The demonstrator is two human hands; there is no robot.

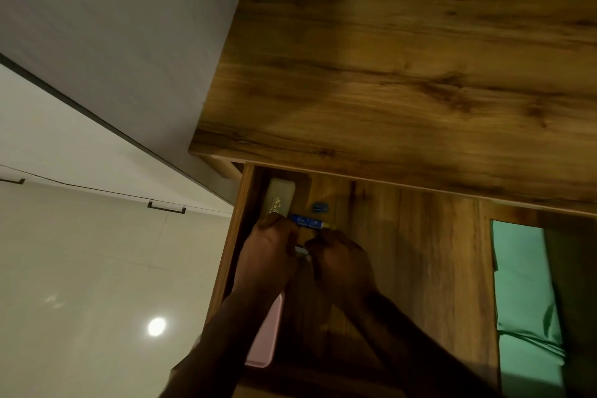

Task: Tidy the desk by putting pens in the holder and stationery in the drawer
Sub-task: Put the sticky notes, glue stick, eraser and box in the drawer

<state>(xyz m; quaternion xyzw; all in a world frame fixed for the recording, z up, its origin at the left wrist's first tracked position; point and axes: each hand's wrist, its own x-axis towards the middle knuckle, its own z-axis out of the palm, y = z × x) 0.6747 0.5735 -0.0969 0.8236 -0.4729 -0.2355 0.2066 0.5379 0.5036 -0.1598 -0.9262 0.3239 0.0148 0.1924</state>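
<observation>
Head view: inside open drawer (420, 252), left hand (268, 252) and right hand (342, 263) curled, grasp untellable; just beyond, blue tube (310, 222), sharpener (319, 207), cream case (280, 197); near-left, pink tray (266, 333) partly behind forearm.

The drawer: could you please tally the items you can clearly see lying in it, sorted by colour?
Blue: 2 (small block, tube with a yellow tip)
Cream: 1 (box)
Pink: 1 (flat case)
Total: 4 clearly visible in the drawer
</observation>
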